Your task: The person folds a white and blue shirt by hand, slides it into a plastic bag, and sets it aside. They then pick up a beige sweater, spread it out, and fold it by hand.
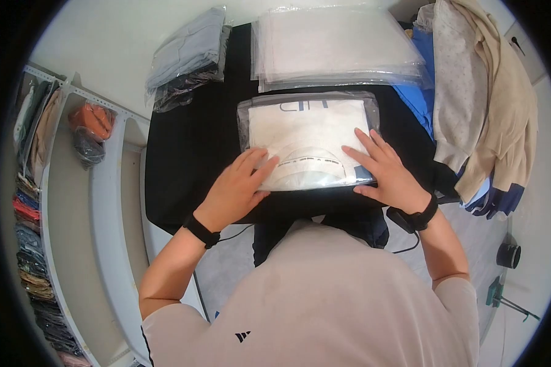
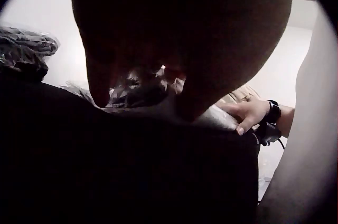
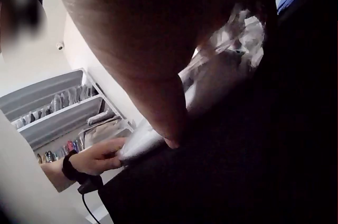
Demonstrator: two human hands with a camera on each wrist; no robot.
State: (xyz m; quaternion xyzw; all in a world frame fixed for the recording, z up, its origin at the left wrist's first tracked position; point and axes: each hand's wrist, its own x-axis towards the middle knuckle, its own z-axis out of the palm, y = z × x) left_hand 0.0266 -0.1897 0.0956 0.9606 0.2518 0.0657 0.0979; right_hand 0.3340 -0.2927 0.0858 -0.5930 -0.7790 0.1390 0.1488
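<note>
One bagged white shirt (image 1: 306, 131) lies at mid-frame in the head view, on the black-covered desk (image 1: 187, 162). The left hand (image 1: 237, 178) rests on its left side, fingers extended; the right hand (image 1: 387, 170) spreads over its right; no firm grip evident. Judged light, soft and slippery; best supported flat by both side edges. Also counted: one stack of clear bags (image 1: 343, 46), upper centre, individual bags uncountable.

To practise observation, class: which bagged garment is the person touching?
The white garment, flat under the fingers; the grey-blue garment and dark one beneath it lie untouched, farther back at left.
</note>
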